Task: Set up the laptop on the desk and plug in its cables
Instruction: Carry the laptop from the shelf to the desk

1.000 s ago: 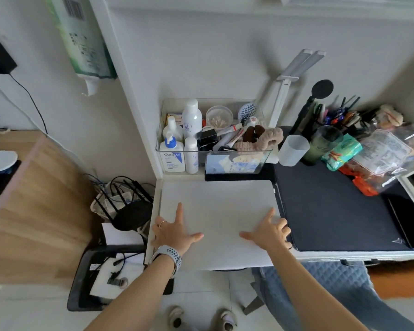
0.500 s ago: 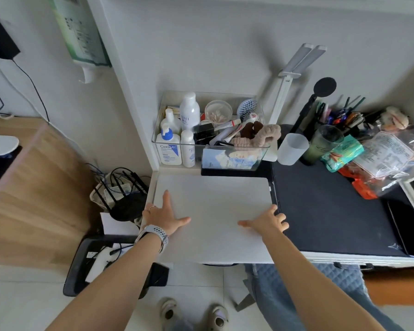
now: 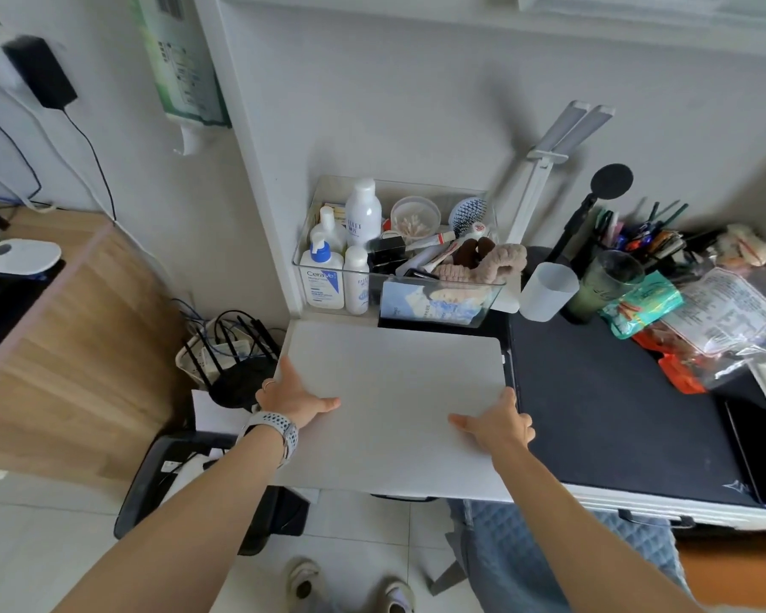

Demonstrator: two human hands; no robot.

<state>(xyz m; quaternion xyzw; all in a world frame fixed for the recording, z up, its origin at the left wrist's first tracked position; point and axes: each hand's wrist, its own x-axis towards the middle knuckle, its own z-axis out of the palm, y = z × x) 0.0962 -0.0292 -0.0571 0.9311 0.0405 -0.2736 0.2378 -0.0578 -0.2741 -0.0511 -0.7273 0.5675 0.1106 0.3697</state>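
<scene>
Both your hands grip the closed white laptop [image 3: 394,400] by its sides. Your left hand [image 3: 295,398] lays its thumb on the lid, with fingers curled over the left edge. Your right hand [image 3: 498,424] mirrors it. The laptop lies on the desk [image 3: 615,497] between them, and a black mat [image 3: 615,404] sits just right of your right hand.

Item counts on my desk [image 3: 637,502].
One laptop [image 3: 394,391] at the front-left corner; four bottles [image 3: 363,212], two cups [image 3: 548,294] along the back edge.

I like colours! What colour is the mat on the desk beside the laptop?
Black: the mat right of the laptop, seen best in the head view.
</scene>
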